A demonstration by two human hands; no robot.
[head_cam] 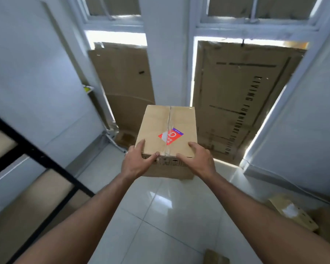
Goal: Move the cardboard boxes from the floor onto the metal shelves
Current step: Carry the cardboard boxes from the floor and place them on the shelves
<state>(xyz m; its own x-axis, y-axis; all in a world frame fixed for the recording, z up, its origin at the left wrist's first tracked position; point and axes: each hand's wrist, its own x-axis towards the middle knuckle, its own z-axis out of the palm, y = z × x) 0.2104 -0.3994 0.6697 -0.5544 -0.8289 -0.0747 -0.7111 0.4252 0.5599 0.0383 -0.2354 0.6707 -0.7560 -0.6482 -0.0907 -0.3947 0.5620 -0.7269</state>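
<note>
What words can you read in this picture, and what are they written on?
"LIVING FURNITURE", then a last word too blurred to read: printed sideways on the big cardboard sheet against the right window.
"D": a large white letter on the red and purple sticker on the cardboard box held in both hands; its smaller print is too blurred to read.
Handling symbols on the box's front: too small to read.

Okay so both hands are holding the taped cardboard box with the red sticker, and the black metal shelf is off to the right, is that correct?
Not quite: the head view shows the black metal shelf on the left, not the right. Both hands, left and right, do hold the taped cardboard box with the red sticker.
</note>
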